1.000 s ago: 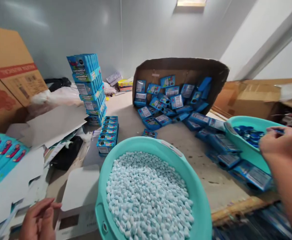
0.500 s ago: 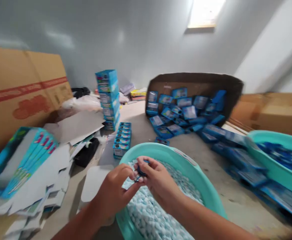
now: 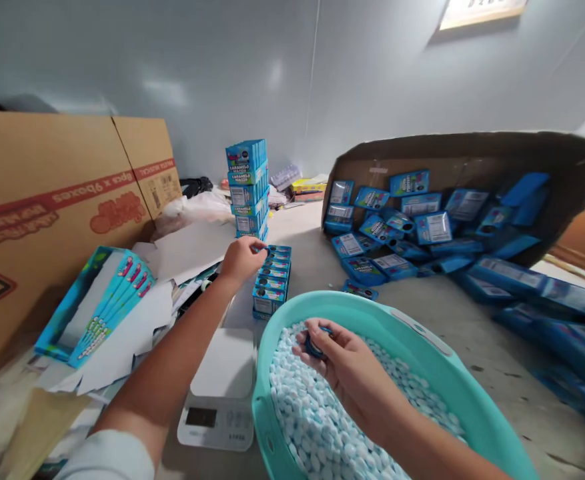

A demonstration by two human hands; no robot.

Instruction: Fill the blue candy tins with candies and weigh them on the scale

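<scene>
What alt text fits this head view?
Left hand reaches to a row of small blue cartons; right hand pinches a small dark blue round piece over a turquoise plastic basin of pale blue candies.

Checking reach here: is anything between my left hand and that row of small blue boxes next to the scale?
Nothing visible. The left hand is already at the far end of the row of small blue boxes, fingertips at its top edge.
</scene>
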